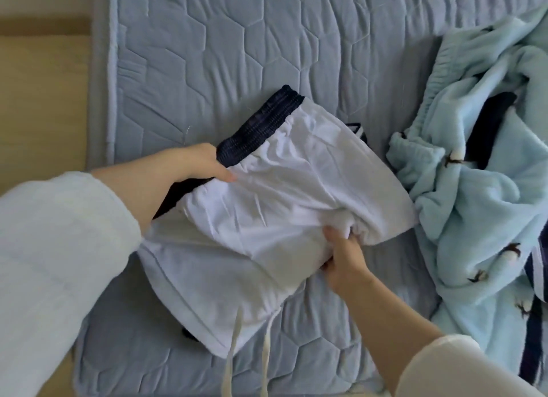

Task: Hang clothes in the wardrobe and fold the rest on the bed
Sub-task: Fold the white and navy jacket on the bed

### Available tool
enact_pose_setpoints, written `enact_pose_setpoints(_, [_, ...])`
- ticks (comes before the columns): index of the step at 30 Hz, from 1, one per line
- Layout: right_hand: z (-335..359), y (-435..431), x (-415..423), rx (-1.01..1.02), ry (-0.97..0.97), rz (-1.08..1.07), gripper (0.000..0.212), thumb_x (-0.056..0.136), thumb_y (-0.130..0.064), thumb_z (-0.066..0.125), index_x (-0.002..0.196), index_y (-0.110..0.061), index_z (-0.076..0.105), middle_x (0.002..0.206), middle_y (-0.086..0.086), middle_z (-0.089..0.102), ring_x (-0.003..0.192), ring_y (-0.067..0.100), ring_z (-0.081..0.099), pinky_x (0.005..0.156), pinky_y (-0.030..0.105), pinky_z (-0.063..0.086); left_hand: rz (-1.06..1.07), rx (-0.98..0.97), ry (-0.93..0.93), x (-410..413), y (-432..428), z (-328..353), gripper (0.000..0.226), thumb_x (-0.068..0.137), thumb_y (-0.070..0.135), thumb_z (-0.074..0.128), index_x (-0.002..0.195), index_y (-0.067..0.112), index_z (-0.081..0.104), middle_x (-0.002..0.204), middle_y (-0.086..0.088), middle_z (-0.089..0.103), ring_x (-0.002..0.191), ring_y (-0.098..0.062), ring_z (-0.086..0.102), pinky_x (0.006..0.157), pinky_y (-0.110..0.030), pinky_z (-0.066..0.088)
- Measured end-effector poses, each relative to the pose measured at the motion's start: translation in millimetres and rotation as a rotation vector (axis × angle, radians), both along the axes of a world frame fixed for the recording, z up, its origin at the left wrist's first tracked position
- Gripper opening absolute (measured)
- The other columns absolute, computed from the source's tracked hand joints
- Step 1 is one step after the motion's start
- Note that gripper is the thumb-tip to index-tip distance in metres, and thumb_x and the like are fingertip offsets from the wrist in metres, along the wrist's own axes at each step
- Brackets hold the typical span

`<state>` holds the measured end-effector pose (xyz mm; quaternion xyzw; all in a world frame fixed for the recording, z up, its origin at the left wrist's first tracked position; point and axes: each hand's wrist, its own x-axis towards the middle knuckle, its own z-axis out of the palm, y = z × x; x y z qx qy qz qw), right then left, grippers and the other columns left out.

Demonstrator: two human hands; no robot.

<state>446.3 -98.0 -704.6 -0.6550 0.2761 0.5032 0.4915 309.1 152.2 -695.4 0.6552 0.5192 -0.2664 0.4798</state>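
A white garment point(267, 195) with a dark navy ribbed band point(261, 129) lies partly folded on the blue-grey quilted bed point(237, 40). White drawstrings point(234, 352) trail from its near edge. My left hand point(195, 165) grips the garment at the near end of the navy band, thumb on top of the white cloth. My right hand point(344, 257) pinches a bunched fold of the white cloth at the garment's right side. Both arms wear pale sleeves.
A heap of light blue fleece clothes point(480, 189) with small dark prints lies on the right of the bed, with dark navy striped cloth point(530, 352) among it. A wooden surface point(38, 100) runs along the bed's left edge.
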Motion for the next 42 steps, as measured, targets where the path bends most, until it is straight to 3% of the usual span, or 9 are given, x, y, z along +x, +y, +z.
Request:
enact_pose_setpoints(6, [21.4, -10.2, -0.8, -0.015, 0.098, 0.192, 0.026, 0.085, -0.013, 0.065, 0.110, -0.012, 0.057, 0.099, 0.010, 0.066, 0.087, 0.024, 0.064, 0.066, 0.033, 0.052, 0.390, -0.156, -0.056, -55.4, -45.5, 8.2, 0.031, 0.078, 0.019, 0.075, 0.104, 0.008, 0.063, 0.099, -0.007, 0.064, 0.092, -0.023, 0.059, 0.083, -0.029, 0.046])
enact_pose_setpoints(10, [39.1, -18.8, -5.5, -0.089, 0.078, 0.267, 0.021, 0.082, 0.005, 0.057, 0.102, -0.003, 0.056, 0.087, 0.012, 0.064, 0.077, 0.026, 0.061, 0.064, 0.036, 0.051, 0.525, -0.206, -0.107, -70.5, -54.3, 30.7, 0.017, 0.078, 0.022, 0.074, 0.090, 0.015, 0.065, 0.094, -0.004, 0.067, 0.081, -0.016, 0.062, 0.065, -0.023, 0.046])
enact_pose_setpoints(13, [59.8, -13.0, 4.0, -0.125, 0.039, 0.253, 0.015, 0.077, 0.000, 0.053, 0.090, -0.007, 0.058, 0.086, 0.011, 0.061, 0.081, 0.030, 0.057, 0.087, 0.044, 0.050, 0.600, -0.190, -0.159, -67.6, -50.1, 56.5, 0.020, 0.075, 0.024, 0.076, 0.090, 0.015, 0.066, 0.089, -0.002, 0.068, 0.079, -0.017, 0.063, 0.062, -0.025, 0.047])
enact_pose_setpoints(22, [166.6, 77.5, 55.3, 0.141, -0.204, 0.107, 0.017, 0.072, -0.002, 0.043, 0.080, -0.013, 0.054, 0.084, 0.005, 0.055, 0.075, 0.024, 0.050, 0.074, 0.034, 0.046, 0.778, 0.009, -0.481, -46.1, -11.6, 162.5, 0.014, 0.073, 0.028, 0.075, 0.080, 0.022, 0.064, 0.070, 0.010, 0.070, 0.063, -0.005, 0.066, 0.052, -0.019, 0.048])
enact_pose_setpoints(27, [218.7, 103.2, 72.3, 0.265, -0.279, 0.075, 0.005, 0.077, -0.019, 0.051, 0.082, -0.021, 0.053, 0.087, -0.004, 0.048, 0.080, 0.017, 0.044, 0.065, 0.026, 0.036, 0.815, 0.148, -0.662, -39.6, 1.1, 212.7, 0.021, 0.073, 0.028, 0.076, 0.088, 0.028, 0.062, 0.093, 0.011, 0.064, 0.088, -0.004, 0.059, 0.070, -0.018, 0.044])
enact_pose_setpoints(30, [220.5, 92.7, 67.7, 0.278, -0.305, 0.191, 0.004, 0.083, -0.032, 0.060, 0.083, -0.029, 0.057, 0.097, -0.009, 0.060, 0.093, 0.013, 0.057, 0.083, 0.027, 0.045, 0.789, 0.152, -0.559, -55.9, -9.3, 211.5, 0.033, 0.066, 0.034, 0.080, 0.091, 0.026, 0.060, 0.099, 0.009, 0.062, 0.096, -0.011, 0.056, 0.078, -0.021, 0.042])
enact_pose_setpoints(34, [172.3, 59.9, 57.3, 0.046, -0.335, 0.384, 0.016, 0.081, -0.042, 0.065, 0.080, -0.028, 0.056, 0.104, -0.006, 0.059, 0.097, 0.016, 0.056, 0.087, 0.033, 0.044, 0.812, 0.079, -0.312, -78.4, -48.6, 169.8, 0.052, 0.067, 0.050, 0.075, 0.104, 0.021, 0.053, 0.114, 0.002, 0.050, 0.108, -0.017, 0.045, 0.092, -0.029, 0.034])
enact_pose_setpoints(38, [107.3, 4.3, 36.2, -0.162, -0.272, 0.558, 0.022, 0.081, -0.038, 0.066, 0.086, -0.017, 0.060, 0.084, 0.001, 0.055, 0.073, 0.018, 0.049, 0.067, 0.029, 0.039, 0.756, -0.162, -0.127, -105.7, -113.3, 102.4, 0.079, 0.078, 0.066, 0.053, 0.140, 0.019, 0.039, 0.143, -0.002, 0.042, 0.130, -0.021, 0.039, 0.104, -0.029, 0.029])
enact_pose_setpoints(42, [67.7, -45.5, 15.0, -0.301, -0.130, 0.614, 0.024, 0.082, -0.020, 0.068, 0.097, -0.006, 0.057, 0.072, 0.004, 0.050, 0.058, 0.016, 0.042, 0.051, 0.025, 0.031, 0.750, -0.248, 0.024, -127.4, -170.8, 52.4, 0.066, 0.085, 0.048, 0.059, 0.138, 0.012, 0.041, 0.139, -0.006, 0.047, 0.120, -0.021, 0.047, 0.091, -0.022, 0.034])
